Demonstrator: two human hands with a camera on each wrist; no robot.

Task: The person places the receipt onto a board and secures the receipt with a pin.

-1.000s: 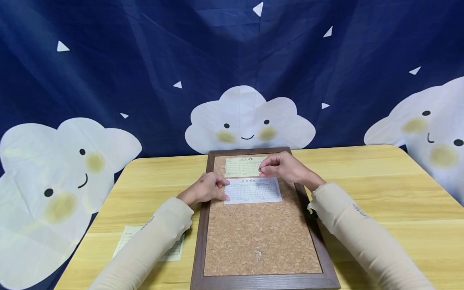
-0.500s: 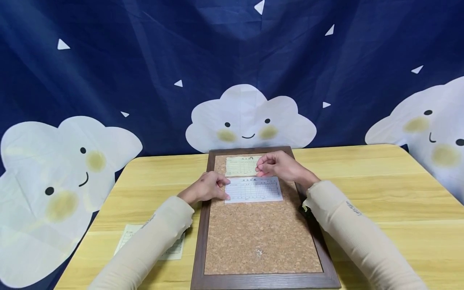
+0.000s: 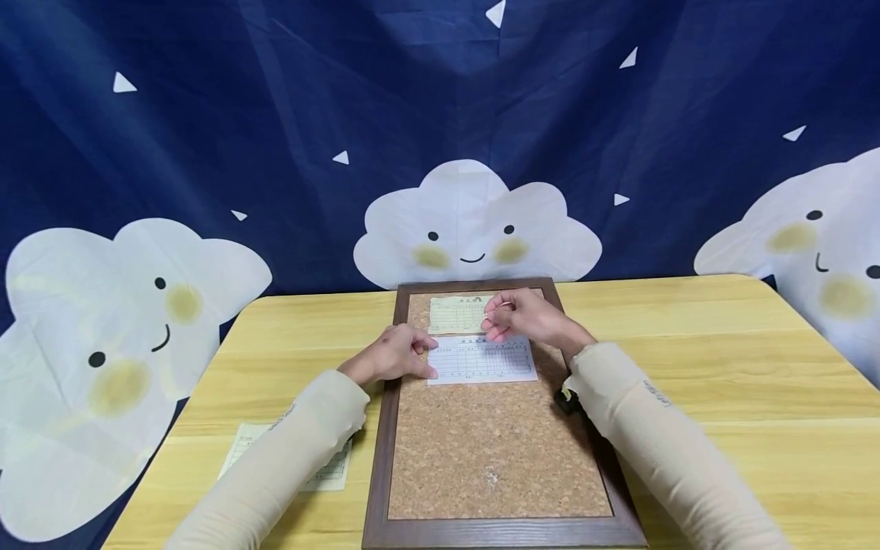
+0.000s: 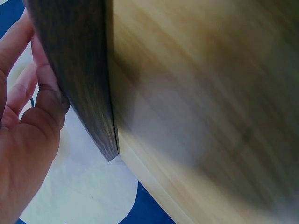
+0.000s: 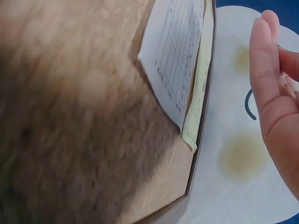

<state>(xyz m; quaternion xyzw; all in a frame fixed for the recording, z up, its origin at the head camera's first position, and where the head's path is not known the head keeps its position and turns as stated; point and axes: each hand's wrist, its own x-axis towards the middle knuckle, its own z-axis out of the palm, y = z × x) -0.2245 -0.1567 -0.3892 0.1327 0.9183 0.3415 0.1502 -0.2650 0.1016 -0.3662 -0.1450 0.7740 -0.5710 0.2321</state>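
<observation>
At centre frame, we have the white slip [image 3: 483,362] on the cork board [image 3: 495,451], just below the yellow slip [image 3: 455,315]. Our left hand [image 3: 397,354] touches the white slip's left edge, fingers relaxed, gripping nothing. Our right hand [image 3: 526,315] is over the yellow slip's right end, fingertips together; can't tell if we're pinching anything. Lower left: third slip [image 3: 331,472] on the worktop [image 3: 701,367], part hidden by a sleeve [image 3: 275,462].

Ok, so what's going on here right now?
A person's left hand rests on the left edge of a white slip on a framed corkboard. The right hand is over where that slip meets the pale yellow slip above it; whether it pinches anything is too small to tell. More yellow paper lies on the table, partly behind the left sleeve.
</observation>
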